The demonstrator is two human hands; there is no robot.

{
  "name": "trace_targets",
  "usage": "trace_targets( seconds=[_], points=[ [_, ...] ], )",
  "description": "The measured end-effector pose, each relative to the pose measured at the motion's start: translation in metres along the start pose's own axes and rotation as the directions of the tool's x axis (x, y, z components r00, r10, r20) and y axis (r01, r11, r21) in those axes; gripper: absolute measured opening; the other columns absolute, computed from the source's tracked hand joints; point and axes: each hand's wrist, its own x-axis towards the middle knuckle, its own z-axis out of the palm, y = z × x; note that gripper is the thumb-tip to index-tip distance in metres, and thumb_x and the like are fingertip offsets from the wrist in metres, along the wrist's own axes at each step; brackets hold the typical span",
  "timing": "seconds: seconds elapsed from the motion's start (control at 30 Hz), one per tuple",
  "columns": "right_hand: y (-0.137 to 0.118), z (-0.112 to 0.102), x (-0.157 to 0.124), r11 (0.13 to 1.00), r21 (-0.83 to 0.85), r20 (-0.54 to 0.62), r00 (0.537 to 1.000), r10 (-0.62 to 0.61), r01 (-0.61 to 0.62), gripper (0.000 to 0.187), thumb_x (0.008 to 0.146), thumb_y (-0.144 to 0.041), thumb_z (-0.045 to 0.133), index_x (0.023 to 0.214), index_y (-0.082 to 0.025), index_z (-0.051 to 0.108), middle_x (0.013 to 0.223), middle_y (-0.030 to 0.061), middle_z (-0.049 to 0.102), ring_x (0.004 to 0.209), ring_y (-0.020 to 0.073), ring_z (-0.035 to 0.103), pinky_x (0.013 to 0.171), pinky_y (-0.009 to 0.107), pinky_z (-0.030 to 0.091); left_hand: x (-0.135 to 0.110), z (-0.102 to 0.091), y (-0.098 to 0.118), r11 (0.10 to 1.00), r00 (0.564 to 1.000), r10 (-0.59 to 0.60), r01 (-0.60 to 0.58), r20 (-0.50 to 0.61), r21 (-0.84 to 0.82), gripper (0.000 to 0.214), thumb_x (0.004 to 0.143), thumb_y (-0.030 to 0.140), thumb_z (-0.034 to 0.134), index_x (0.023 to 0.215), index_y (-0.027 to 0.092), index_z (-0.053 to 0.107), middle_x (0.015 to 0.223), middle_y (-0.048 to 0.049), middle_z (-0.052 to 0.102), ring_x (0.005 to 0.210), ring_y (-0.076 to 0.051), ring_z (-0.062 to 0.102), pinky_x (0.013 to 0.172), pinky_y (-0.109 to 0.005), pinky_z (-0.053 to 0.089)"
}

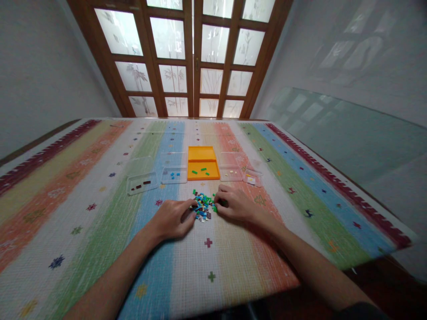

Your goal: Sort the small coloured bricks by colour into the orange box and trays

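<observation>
A loose pile of small toy building bricks [203,208], in blue, green, brown and pale colours, lies on the striped tablecloth between my hands. My left hand [174,218] touches the pile's left edge with bent fingers and thumb; whatever is between the tips is hidden. On the opposite side, my right hand [236,202] has its fingers curled toward the thumb, and a green brick [214,208] shows at its fingertips. Beyond the pile, an orange case [202,153] stands open with several green bricks in its near half.
Left of the case are a clear box [143,190] with brown bricks and another clear box [174,181] with blue ones. To its right, a clear box [231,179] holds pale pieces, and a smaller clear box [259,182] holds yellow and white ones. Wooden glazed doors [192,62] stand behind.
</observation>
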Motion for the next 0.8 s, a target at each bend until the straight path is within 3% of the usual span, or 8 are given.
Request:
trace_targets(
  seconds=[0.17, 0.27, 0.43, 0.63, 0.8],
  points=[
    [-0.004, 0.0, 0.002, 0.989, 0.144, -0.083, 0.996, 0.022, -0.01, 0.008, 0.077, -0.012, 0.062, 0.076, -0.016, 0.069, 0.077, 0.002, 0.061, 0.068, 0.0127, 0.053, 0.064, 0.025, 0.039, 0.0, 0.0, -0.001, 1.0, 1.0, -0.014, 0.014, 0.01, 0.001, 0.026, 0.092, 0.027, 0.051, 0.11, 0.016, 0.065, 0.058, 0.0022, 0.06, 0.047, -0.014, 0.053, 0.051, -0.026, 0.038],
    [0.003, -0.007, 0.002, 0.962, 0.262, -0.123, 0.987, 0.107, -0.072, 0.007, 0.076, -0.016, 0.063, 0.077, -0.017, 0.07, 0.07, 0.0005, 0.063, 0.059, 0.0112, 0.052, 0.057, 0.024, 0.038, 0.0, 0.0, -0.001, 1.0, 1.0, -0.007, 0.007, 0.006, 0.005, 0.026, 0.093, 0.027, 0.05, 0.111, 0.017, 0.065, 0.059, 0.0022, 0.061, 0.048, -0.014, 0.054, 0.053, -0.026, 0.04],
    [0.034, -0.036, 0.0, 0.924, 0.358, -0.298, 0.922, 0.247, -0.132, 0.014, 0.076, -0.032, 0.065, 0.073, -0.018, 0.069, 0.067, 0.002, 0.066, 0.056, 0.0125, 0.053, 0.053, 0.025, 0.04, 0.0, 0.0, 0.0, 1.0, 1.0, 0.001, -0.001, 0.003, 0.0, 0.026, 0.093, 0.029, 0.049, 0.11, 0.016, 0.065, 0.058, 0.0024, 0.061, 0.049, -0.013, 0.054, 0.053, -0.025, 0.041],
    [0.075, -0.073, -0.013, 0.938, 0.196, -0.458, 0.819, 0.345, -0.286, 0.021, 0.075, -0.039, 0.066, 0.075, -0.019, 0.071, 0.071, 0.0044, 0.071, 0.056, 0.0136, 0.053, 0.057, 0.027, 0.041, 0.001, -0.001, 0.001, 1.0, 1.0, 0.012, -0.012, -0.002, 0.011, 0.028, 0.094, 0.029, 0.047, 0.112, 0.015, 0.064, 0.059, 0.0015, 0.062, 0.051, -0.014, 0.057, 0.052, -0.025, 0.04],
    [0.098, -0.083, -0.023, 0.921, -0.009, -0.423, 0.837, 0.348, -0.388, 0.02, 0.076, -0.038, 0.065, 0.073, -0.021, 0.076, 0.067, 0.0047, 0.071, 0.055, 0.015, 0.053, 0.057, 0.029, 0.039, 0.0, 0.0, -0.001, 1.0, 1.0, 0.012, -0.012, -0.006, 0.021, 0.029, 0.094, 0.03, 0.048, 0.113, 0.016, 0.065, 0.06, 0.0011, 0.064, 0.051, -0.014, 0.057, 0.053, -0.026, 0.042]
  ],
)
